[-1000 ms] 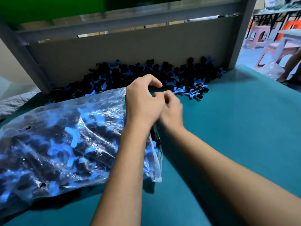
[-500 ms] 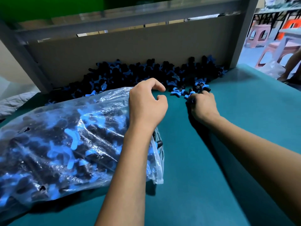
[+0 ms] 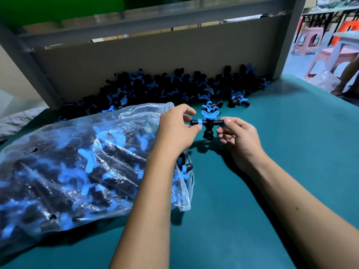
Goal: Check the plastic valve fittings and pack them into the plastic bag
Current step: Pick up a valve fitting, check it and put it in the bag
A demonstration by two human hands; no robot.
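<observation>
**One fitting under check, bag mostly full**

To the left of my fingers the plastic bag (image 3: 77,171) lies bulging with fittings, its mouth just below my left hand (image 3: 175,131). That hand and my right hand (image 3: 239,136) pinch the two ends of one valve fitting (image 3: 206,123), held level above the bench (image 3: 272,171). Beyond my fingertips, a long pile of fittings (image 3: 174,84) waits unchecked. Right of my fingers, open bench runs to its edge.

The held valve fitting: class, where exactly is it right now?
In the head view, the valve fitting sits centre frame above the green table, pinched between left hand and right hand, right of the plastic bag.
</observation>
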